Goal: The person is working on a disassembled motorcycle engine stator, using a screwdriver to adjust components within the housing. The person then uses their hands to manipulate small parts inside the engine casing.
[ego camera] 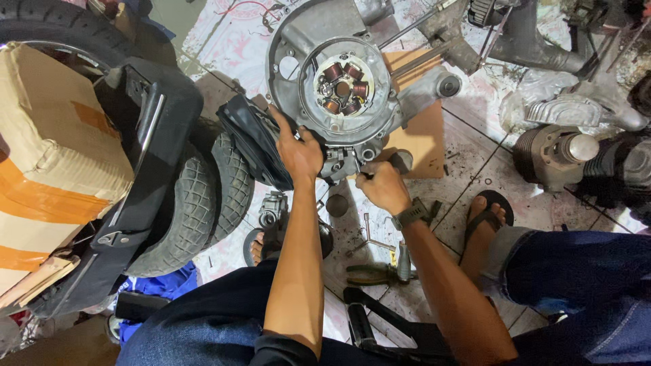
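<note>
Seen from above, down onto a tiled floor [468, 169] crowded with scooter parts. At centre far, a grey aluminium engine casing [380, 112] lying flat on a sheet of cardboard [424, 139], its round stator plate with copper coils [344, 88] facing up. Left hand [298, 152] spread over the near left edge of the casing, fingers partly open and pressing against a black rubber part [251, 139] that sits just left of the casing; no closed grasp visible. Right hand [381, 186] just near of the casing's near right edge, fingers curled tight round a small dark tool whose tip meets the casing's lower fittings; tool itself mostly hidden, kind not clear. Wristwatch [409, 217] on the right wrist. Between the forearms, on the floor: pliers [373, 272], a small round cap [336, 205] and a carburettor-like metal piece [272, 209]. To the left, a knobbly tyre [203, 203] beside a black body panel [146, 169] and a taped cardboard box [47, 163]. To the far right, a finned cylinder [553, 152] and other engine pieces. Sandalled foot [485, 217] near right.
</note>
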